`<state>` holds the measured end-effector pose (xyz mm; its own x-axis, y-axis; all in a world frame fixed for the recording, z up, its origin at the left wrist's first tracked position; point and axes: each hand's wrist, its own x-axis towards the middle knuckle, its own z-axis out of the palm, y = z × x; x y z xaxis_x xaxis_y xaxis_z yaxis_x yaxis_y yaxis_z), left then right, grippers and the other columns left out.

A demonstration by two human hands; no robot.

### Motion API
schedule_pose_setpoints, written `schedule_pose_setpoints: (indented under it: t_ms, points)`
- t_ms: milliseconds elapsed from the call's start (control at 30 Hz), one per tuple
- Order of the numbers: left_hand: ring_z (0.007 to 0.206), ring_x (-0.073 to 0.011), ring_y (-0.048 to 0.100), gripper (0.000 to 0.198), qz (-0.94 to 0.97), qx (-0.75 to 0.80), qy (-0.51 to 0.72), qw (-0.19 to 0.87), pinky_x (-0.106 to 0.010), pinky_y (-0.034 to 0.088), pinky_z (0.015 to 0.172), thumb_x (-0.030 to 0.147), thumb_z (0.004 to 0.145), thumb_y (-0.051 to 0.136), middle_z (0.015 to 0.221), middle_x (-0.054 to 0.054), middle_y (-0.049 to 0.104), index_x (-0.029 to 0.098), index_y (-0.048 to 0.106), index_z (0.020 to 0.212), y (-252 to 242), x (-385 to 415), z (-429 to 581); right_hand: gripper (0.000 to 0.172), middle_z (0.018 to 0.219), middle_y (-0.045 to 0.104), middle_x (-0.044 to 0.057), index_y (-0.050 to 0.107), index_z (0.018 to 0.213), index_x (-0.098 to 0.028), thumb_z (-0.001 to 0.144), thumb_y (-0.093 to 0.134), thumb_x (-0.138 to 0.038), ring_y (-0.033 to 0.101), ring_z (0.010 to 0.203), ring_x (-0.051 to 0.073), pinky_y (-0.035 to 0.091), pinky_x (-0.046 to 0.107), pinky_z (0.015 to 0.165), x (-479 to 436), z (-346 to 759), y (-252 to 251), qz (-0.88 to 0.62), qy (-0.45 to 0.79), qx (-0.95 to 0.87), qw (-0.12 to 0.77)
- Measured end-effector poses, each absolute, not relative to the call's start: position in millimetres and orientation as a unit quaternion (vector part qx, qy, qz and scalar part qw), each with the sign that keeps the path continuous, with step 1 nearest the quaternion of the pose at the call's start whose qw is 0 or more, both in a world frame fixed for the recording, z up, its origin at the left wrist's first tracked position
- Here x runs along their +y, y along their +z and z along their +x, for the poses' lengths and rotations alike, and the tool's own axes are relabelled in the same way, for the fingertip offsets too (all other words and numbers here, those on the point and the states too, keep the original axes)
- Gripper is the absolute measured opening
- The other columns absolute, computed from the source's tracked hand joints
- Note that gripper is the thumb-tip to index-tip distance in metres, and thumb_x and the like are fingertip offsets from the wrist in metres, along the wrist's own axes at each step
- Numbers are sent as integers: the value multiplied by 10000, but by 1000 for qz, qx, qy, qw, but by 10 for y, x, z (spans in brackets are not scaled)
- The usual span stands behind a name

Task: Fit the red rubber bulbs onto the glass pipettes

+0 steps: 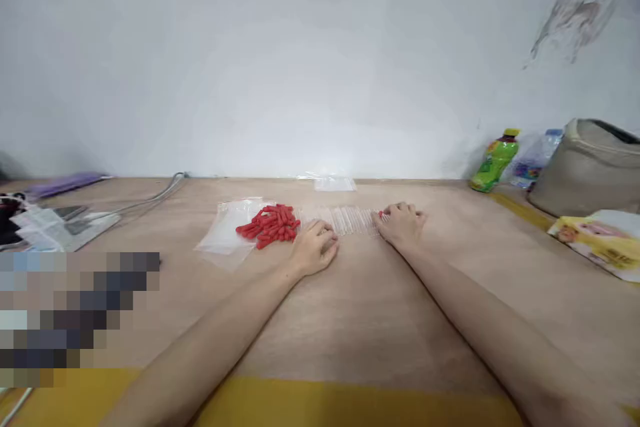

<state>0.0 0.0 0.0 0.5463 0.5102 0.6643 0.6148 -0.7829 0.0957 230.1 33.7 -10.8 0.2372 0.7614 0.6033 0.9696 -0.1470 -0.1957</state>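
Note:
A row of thin clear sticks or tubes (353, 220) lies side by side on the wooden table between my hands. My left hand (315, 248) rests at the row's left end, its fingers bent but apart, with the thumb towards me. Just beyond its wrist is a heap of small red elongated pieces (270, 225), partly on clear plastic bags (225, 230). At the row's right end, my right hand (403, 223) is curled down. A bit of a red piece (381, 214) shows at its fingertips; the rest is hidden.
Against the wall lies another clear bag (334, 184). To the right are a green bottle (495, 161), a clear bottle (535, 160), a beige bin-like container (590, 167) and a yellow printed packet (603, 240). Cables (160, 197) and papers (43, 230) lie left.

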Motion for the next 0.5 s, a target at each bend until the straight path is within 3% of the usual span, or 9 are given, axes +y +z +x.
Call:
schedule_pose_setpoints:
  t_ms: [333,500]
  points:
    - [857,-181,511,117,-887,-308,-342,35,-323,426,764,203,763,500,892,-67,559,173,611,779,-5,8,-38,320,840,608,88,635,668,-178,768,425,-397,431,874,238,191,411,779,390,2327,-124,-713,-155,-608,312]
    - [886,-193,500,216,-884,-314,-346,24,-324,424,778,228,782,489,924,-71,560,174,573,974,1,-7,-83,264,817,612,66,624,699,-182,756,488,-401,448,882,225,231,371,777,287,2227,-121,-647,-168,-620,412]
